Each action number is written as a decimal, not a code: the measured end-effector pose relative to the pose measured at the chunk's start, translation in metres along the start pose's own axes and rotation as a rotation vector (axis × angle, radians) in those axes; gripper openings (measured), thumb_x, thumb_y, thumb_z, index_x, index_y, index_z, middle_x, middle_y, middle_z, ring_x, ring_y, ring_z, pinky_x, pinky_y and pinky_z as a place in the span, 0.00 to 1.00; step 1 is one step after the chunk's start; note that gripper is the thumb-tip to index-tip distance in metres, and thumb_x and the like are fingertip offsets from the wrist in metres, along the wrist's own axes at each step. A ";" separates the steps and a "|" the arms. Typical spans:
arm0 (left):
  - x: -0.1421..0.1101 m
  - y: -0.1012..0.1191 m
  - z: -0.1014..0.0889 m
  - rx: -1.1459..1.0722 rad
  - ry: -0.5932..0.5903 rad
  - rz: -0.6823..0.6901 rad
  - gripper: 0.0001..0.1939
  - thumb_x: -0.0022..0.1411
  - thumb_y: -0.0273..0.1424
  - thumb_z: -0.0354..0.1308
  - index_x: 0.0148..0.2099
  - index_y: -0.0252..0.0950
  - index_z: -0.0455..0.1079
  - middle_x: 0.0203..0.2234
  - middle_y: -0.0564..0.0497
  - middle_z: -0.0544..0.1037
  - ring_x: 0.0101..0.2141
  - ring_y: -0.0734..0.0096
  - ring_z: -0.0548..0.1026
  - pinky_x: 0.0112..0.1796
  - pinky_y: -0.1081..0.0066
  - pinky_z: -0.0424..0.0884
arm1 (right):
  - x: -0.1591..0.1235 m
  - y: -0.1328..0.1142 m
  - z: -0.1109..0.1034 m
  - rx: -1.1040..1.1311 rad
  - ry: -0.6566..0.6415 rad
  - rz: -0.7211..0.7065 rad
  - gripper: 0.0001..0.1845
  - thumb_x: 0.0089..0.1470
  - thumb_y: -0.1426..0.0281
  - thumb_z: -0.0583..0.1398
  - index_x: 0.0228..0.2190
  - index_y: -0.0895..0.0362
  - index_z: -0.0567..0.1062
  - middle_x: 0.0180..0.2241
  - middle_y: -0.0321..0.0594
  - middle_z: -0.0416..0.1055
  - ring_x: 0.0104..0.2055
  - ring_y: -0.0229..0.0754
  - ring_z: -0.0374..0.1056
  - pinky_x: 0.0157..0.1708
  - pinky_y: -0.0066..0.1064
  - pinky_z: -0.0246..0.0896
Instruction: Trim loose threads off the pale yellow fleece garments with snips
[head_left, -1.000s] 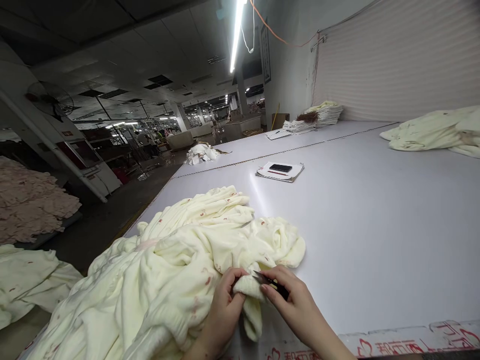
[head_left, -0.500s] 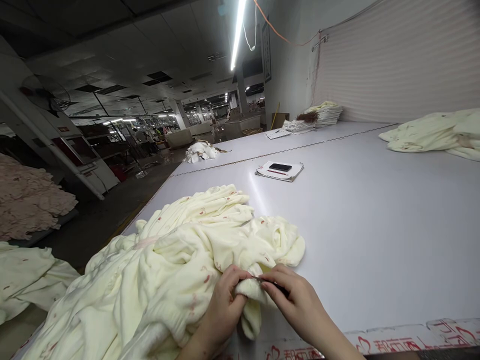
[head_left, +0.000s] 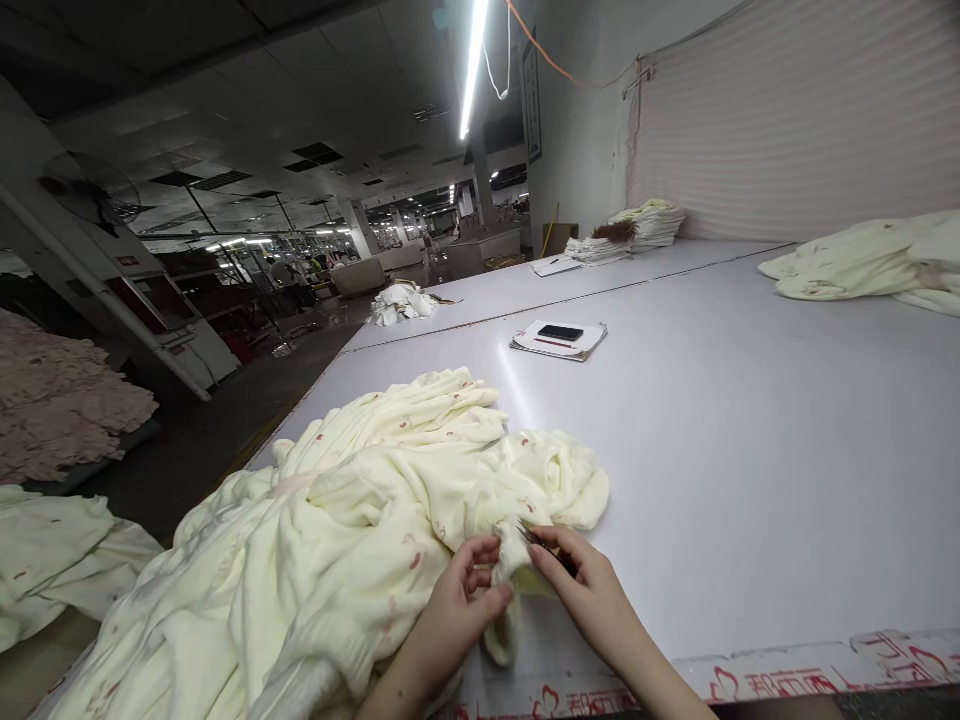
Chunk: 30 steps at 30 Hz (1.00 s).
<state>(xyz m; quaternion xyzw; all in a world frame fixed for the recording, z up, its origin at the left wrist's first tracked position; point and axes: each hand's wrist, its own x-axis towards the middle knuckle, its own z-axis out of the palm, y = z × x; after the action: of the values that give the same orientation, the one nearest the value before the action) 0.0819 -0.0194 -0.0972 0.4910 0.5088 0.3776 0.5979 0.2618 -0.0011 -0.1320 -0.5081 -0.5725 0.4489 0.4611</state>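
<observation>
A large heap of cream fleece garments [head_left: 300, 540] with small reddish prints lies bunched on the table's left side. My left hand [head_left: 461, 600] is at its right edge, fingers curled and thumb against a narrow fold of the fleece. Just to the right, my right hand [head_left: 581, 575] grips small dark thread snips [head_left: 551, 550], mostly hidden by the fingers. Their pointed tip lies against the fleece between my two hands. A loose end of cloth hangs below the fold.
Farther back on the pale table [head_left: 750, 450] lie a phone [head_left: 561, 332] and a pencil on a paper stack [head_left: 525, 340]. White scraps [head_left: 401, 303], stacked pieces [head_left: 656, 228] and more cream fabric [head_left: 870, 260] sit beyond. Pink cloth [head_left: 67, 400] is piled at left.
My left fingers have loosened and shifted on the fold, the thumb moving away from the fingertips. The snips' tip has moved slightly up and now shows more clearly. The heap stays put.
</observation>
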 end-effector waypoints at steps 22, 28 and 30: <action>-0.001 0.006 0.000 0.485 0.149 0.390 0.19 0.49 0.18 0.46 0.40 0.38 0.72 0.36 0.48 0.73 0.40 0.63 0.69 0.44 0.65 0.66 | -0.006 -0.040 -0.008 -0.470 -0.164 -0.286 0.11 0.58 0.67 0.53 0.38 0.51 0.75 0.34 0.39 0.74 0.35 0.43 0.69 0.33 0.32 0.62; -0.002 0.009 0.002 0.520 0.121 0.387 0.21 0.50 0.17 0.46 0.41 0.39 0.73 0.37 0.48 0.72 0.40 0.63 0.69 0.44 0.67 0.65 | -0.009 -0.041 -0.014 -0.490 -0.210 -0.243 0.11 0.57 0.65 0.55 0.41 0.49 0.74 0.37 0.38 0.74 0.37 0.44 0.70 0.33 0.31 0.63; -0.002 0.009 0.003 0.531 0.107 0.392 0.22 0.50 0.17 0.46 0.42 0.39 0.73 0.36 0.48 0.71 0.40 0.64 0.69 0.44 0.67 0.65 | -0.009 -0.042 -0.013 -0.504 -0.198 -0.267 0.11 0.57 0.66 0.54 0.40 0.50 0.74 0.36 0.38 0.74 0.37 0.44 0.70 0.34 0.31 0.63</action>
<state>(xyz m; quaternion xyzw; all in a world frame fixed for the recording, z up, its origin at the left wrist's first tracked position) 0.0847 -0.0199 -0.0879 0.6976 0.5161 0.3649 0.3374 0.2684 -0.0129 -0.0892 -0.4808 -0.7697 0.2753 0.3172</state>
